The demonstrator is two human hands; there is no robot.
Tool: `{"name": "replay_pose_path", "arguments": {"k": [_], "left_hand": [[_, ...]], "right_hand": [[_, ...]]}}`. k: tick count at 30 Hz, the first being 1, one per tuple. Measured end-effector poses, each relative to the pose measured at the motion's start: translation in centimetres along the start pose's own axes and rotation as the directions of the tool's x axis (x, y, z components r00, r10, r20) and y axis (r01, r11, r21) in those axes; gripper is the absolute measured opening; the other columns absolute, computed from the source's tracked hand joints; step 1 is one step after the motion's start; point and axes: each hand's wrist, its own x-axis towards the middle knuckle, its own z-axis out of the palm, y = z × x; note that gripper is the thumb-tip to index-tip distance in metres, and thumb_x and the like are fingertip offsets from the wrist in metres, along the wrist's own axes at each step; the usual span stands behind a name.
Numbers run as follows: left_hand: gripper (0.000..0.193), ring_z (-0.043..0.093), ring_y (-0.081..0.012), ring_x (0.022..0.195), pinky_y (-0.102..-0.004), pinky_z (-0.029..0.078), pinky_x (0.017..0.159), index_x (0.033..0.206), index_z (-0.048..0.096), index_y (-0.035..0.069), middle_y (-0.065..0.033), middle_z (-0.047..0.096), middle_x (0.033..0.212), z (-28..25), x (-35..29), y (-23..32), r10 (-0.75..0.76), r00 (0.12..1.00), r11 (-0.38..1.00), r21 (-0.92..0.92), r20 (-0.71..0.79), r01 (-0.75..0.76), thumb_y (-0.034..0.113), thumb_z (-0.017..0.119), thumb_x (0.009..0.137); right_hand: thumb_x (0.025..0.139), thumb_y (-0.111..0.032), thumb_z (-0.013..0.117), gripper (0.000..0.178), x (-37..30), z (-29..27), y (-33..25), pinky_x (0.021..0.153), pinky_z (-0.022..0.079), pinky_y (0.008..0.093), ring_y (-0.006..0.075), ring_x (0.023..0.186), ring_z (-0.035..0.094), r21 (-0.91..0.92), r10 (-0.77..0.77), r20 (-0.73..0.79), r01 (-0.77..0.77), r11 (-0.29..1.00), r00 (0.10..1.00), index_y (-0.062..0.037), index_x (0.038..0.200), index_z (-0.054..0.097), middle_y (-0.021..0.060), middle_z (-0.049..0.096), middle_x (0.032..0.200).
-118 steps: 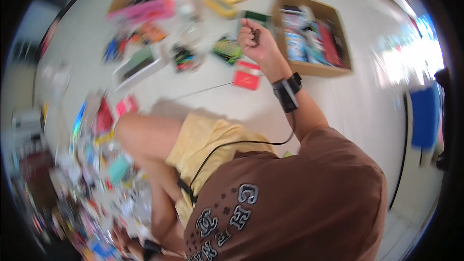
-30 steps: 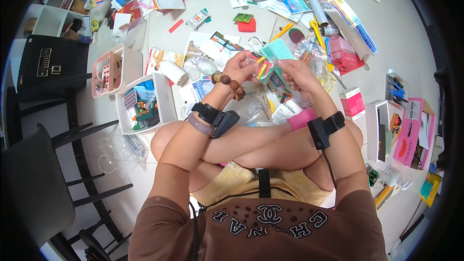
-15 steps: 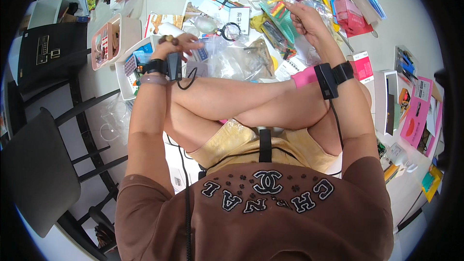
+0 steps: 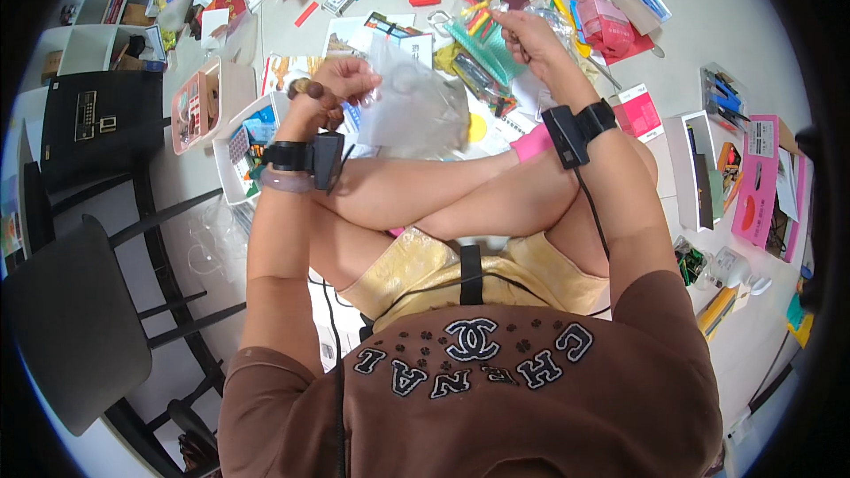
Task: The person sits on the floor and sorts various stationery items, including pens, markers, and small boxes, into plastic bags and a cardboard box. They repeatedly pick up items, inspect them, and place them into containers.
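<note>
Pinching a clear plastic bag [image 4: 414, 106], the left hand [image 4: 341, 80] hovers above crowded clutter.

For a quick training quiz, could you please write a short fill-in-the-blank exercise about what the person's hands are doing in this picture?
1. The left hand holds up a clear plastic ____.
2. The right hand pinches something small above the ____ mesh pouch.
3. A black band is strapped around each ____.
4. The person sits with legs ____.

Missing words: bag; green; wrist; crossed.
</note>
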Motion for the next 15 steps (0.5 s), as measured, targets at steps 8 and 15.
{"name": "replay_pose_path", "arguments": {"k": [8, 15], "left_hand": [[0.015, 0.052, -0.0065, 0.057, -0.021, 0.042, 0.053, 0.079, 0.06, 0.006, 0.0017, 0.057, 0.065, 2.1, -2.5, 1.7, 0.041, 0.999, 0.995, 0.093, -0.031, -0.038, 0.018, 0.068, 0.082], [0.014, 0.048, -0.0028, 0.058, -0.0193, 0.043, 0.057, 0.087, 0.062, 0.009, 0.0067, 0.054, 0.069, 2.7, -2.6, -1.8, 0.018, 0.964, 0.919, -0.375, -0.267, -0.121, 0.023, 0.063, 0.087]], "right_hand": [[0.08, -0.038, 0.067, 0.031, -0.2, -1.0, 0.0, 0.038, 0.022, 0.0207, 0.0031, 0.044, 0.034, -0.561, -0.117, 0.129, 0.17, 0.81, 0.985, -0.0112, 0.07, 0.057, -0.0062, 0.041, 0.053], [0.077, -0.042, 0.066, 0.043, -0.7, -1.5, 3.4, 0.051, 0.043, 0.0349, 0.0212, 0.053, 0.054, -0.934, 0.063, 0.324, 0.309, 0.18, 0.944, 0.0007, 0.07, 0.063, 0.0102, 0.057, 0.058]]}}
